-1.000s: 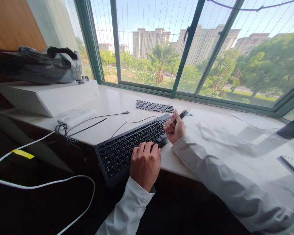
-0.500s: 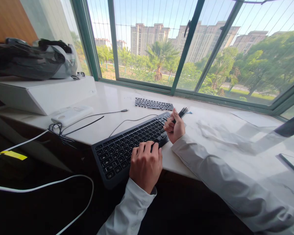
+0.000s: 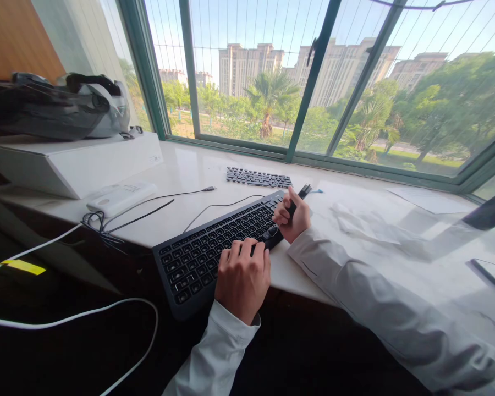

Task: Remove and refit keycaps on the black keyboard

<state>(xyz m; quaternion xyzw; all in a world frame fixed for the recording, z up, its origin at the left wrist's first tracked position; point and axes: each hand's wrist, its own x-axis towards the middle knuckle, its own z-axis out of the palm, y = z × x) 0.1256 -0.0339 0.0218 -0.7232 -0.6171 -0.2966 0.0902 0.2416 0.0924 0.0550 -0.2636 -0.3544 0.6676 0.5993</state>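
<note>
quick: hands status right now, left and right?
Left hand: open, fingers bent, resting on the keys of the black keyboard, not gripping it.
Right hand: closed on a thin black tool.

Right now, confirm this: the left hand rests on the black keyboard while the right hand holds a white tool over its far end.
Wrong in one detail: the tool is black, not white, as the head view shows. The left hand does rest on the black keyboard, and the right hand holds the tool over its far end.
</note>
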